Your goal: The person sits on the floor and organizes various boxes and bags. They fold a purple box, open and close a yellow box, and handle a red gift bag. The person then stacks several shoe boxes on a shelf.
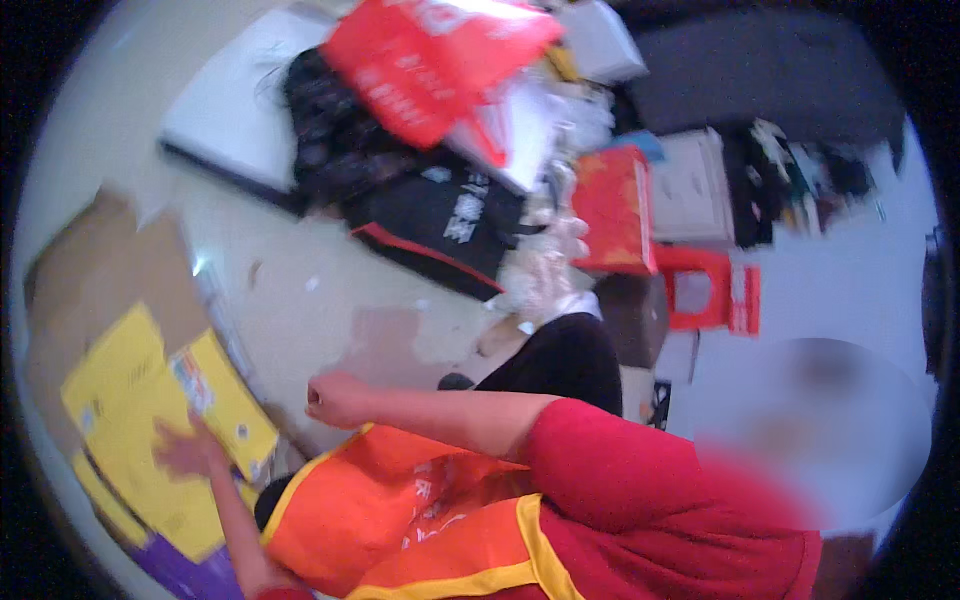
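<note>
My left hand (187,450), blurred, is spread with its fingers apart over a flat yellow carton (142,420); whether it presses on it I cannot tell. The carton bears a printed label and small round marks. A second yellow panel (244,420) lies alongside. Beneath them is brown cardboard (90,262), and a purple piece (187,570) shows at the lower edge. My right hand (337,399) is curled into a loose fist above the floor, in front of my orange vest (420,487). I see nothing in it.
A black bag with red trim (442,217) and a red plastic bag (442,75) are piled on the floor. Beside them stand a white board or box (240,112), a red box (611,210) and a red plastic stool (697,289). My black-trousered leg (562,364) extends near the middle.
</note>
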Action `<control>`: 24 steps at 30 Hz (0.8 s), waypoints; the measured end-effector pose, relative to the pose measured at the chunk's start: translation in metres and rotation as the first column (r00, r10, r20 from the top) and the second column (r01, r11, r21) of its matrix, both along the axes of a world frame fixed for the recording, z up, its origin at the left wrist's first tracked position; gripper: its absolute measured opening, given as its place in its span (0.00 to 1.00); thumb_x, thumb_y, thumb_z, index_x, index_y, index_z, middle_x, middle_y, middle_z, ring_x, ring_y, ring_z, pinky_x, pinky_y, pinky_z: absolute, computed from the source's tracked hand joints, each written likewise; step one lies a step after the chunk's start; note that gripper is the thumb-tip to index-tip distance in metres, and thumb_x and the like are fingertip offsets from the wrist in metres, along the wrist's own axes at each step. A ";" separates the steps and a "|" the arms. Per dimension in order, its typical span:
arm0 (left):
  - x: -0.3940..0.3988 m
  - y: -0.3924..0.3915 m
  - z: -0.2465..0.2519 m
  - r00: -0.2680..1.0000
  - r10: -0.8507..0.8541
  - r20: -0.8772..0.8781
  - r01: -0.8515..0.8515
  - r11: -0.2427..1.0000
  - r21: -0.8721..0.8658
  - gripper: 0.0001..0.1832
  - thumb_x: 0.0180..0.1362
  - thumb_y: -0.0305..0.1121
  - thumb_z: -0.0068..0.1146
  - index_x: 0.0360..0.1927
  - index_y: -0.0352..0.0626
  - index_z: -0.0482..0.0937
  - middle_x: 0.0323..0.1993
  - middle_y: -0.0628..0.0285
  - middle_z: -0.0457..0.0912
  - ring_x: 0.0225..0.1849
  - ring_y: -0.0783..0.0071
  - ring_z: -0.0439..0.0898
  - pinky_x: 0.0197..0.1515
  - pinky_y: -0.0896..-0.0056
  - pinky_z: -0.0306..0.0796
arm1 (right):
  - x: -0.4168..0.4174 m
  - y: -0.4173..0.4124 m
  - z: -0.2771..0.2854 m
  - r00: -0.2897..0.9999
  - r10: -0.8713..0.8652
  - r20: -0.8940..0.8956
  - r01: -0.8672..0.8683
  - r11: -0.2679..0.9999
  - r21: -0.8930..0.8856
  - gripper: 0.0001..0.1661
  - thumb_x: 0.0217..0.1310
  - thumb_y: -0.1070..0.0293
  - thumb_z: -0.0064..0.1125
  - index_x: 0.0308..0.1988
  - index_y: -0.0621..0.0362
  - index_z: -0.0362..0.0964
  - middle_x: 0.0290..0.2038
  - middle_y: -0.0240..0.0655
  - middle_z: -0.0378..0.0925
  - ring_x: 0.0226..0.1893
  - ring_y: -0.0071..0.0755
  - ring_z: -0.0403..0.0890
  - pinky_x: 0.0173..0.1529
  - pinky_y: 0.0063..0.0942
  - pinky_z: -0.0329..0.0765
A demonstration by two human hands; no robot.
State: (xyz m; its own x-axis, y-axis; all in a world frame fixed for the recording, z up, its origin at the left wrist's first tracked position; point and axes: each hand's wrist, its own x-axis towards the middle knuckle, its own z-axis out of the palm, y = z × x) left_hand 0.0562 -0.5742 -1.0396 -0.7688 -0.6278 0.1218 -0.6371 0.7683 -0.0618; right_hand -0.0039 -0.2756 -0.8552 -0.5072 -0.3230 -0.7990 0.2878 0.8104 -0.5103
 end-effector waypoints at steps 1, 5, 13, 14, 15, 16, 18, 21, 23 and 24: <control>-0.001 -0.001 0.007 0.997 0.052 0.061 -0.055 0.997 0.047 0.47 0.47 0.70 0.38 0.66 0.59 0.41 0.64 0.38 0.39 0.65 0.38 0.39 0.54 0.25 0.40 | 0.008 0.021 0.001 0.945 -0.071 -0.318 0.055 0.997 -0.058 0.14 0.51 0.62 0.52 0.31 0.63 0.71 0.25 0.43 0.75 0.22 0.37 0.76 0.30 0.34 0.73; -0.029 0.015 0.061 0.895 0.130 0.427 -0.258 0.931 0.256 0.55 0.40 0.70 0.49 0.65 0.64 0.31 0.63 0.34 0.30 0.64 0.34 0.33 0.51 0.20 0.39 | 0.004 0.077 0.106 0.812 -0.569 -0.128 0.542 0.817 -0.197 0.10 0.52 0.65 0.53 0.30 0.62 0.70 0.24 0.40 0.76 0.24 0.35 0.77 0.29 0.31 0.73; -0.046 -0.014 0.055 0.763 -0.007 0.647 -0.183 0.957 0.225 0.64 0.36 0.67 0.56 0.65 0.50 0.27 0.58 0.21 0.41 0.62 0.28 0.40 0.58 0.32 0.40 | 0.030 0.127 0.217 0.663 -0.580 -0.473 0.460 0.814 -0.354 0.08 0.54 0.67 0.53 0.32 0.60 0.68 0.19 0.39 0.72 0.19 0.30 0.74 0.26 0.27 0.70; -0.055 -0.009 0.067 0.715 0.000 0.699 -0.232 0.943 0.238 0.65 0.36 0.68 0.55 0.64 0.47 0.25 0.57 0.21 0.43 0.62 0.29 0.42 0.60 0.35 0.39 | 0.033 0.138 0.229 0.621 -0.601 -0.504 0.494 0.799 -0.343 0.08 0.54 0.67 0.53 0.33 0.59 0.68 0.18 0.37 0.71 0.18 0.27 0.72 0.24 0.26 0.68; -0.065 0.012 0.095 0.690 -0.038 0.723 -0.189 0.955 0.230 0.60 0.37 0.67 0.55 0.65 0.46 0.35 0.57 0.24 0.49 0.61 0.32 0.49 0.59 0.38 0.45 | 0.037 0.150 0.240 0.576 -0.618 -0.535 0.531 0.780 -0.330 0.07 0.54 0.68 0.53 0.34 0.59 0.68 0.16 0.35 0.70 0.17 0.25 0.70 0.23 0.25 0.67; -0.074 0.031 0.121 0.670 -0.059 0.740 -0.157 0.963 0.218 0.56 0.38 0.66 0.55 0.65 0.45 0.44 0.56 0.27 0.55 0.60 0.36 0.56 0.58 0.40 0.51 | 0.039 0.162 0.251 0.534 -0.633 -0.561 0.589 0.754 -0.292 0.07 0.53 0.69 0.53 0.35 0.57 0.69 0.15 0.34 0.69 0.15 0.27 0.69 0.22 0.26 0.66; -0.096 0.030 0.116 0.689 -0.247 0.682 -0.003 0.939 0.343 0.46 0.40 0.62 0.55 0.57 0.40 0.58 0.51 0.35 0.65 0.53 0.43 0.66 0.52 0.47 0.61 | 0.042 0.190 0.258 0.417 -0.569 -0.709 0.643 0.736 -0.212 0.08 0.53 0.67 0.53 0.35 0.57 0.69 0.18 0.40 0.72 0.19 0.34 0.74 0.26 0.32 0.70; -0.122 0.033 0.107 0.902 -0.398 0.169 0.229 0.771 0.594 0.23 0.44 0.39 0.58 0.42 0.34 0.71 0.36 0.50 0.77 0.38 0.57 0.77 0.39 0.61 0.71 | 0.037 0.241 0.240 0.315 -0.417 -0.852 0.648 0.751 -0.128 0.10 0.52 0.68 0.52 0.36 0.57 0.69 0.22 0.42 0.74 0.24 0.37 0.77 0.31 0.36 0.72; -0.145 0.073 0.155 0.851 -0.526 -0.001 0.350 0.565 0.748 0.22 0.45 0.31 0.57 0.45 0.33 0.71 0.35 0.51 0.77 0.36 0.64 0.76 0.40 0.68 0.69 | 0.039 0.282 0.219 0.318 -0.647 -0.693 0.757 0.613 -0.225 0.14 0.49 0.68 0.53 0.39 0.57 0.69 0.27 0.43 0.76 0.28 0.40 0.78 0.34 0.35 0.73; -0.154 0.104 0.198 0.842 -0.540 0.004 0.323 0.509 0.798 0.22 0.46 0.31 0.56 0.45 0.33 0.70 0.35 0.52 0.77 0.36 0.66 0.76 0.40 0.70 0.68 | 0.040 0.305 0.201 0.337 -0.641 -0.690 0.750 0.626 -0.215 0.16 0.48 0.67 0.53 0.41 0.57 0.69 0.30 0.43 0.76 0.29 0.41 0.78 0.36 0.34 0.74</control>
State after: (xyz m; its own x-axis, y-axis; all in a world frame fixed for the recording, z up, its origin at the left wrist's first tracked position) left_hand -0.0979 -0.4700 -0.8412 -0.9026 0.0142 -0.4303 -0.2612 0.7764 0.5736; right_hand 0.0364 0.0293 -0.6547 -0.8680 0.4783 -0.1331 0.4142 0.5498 -0.7254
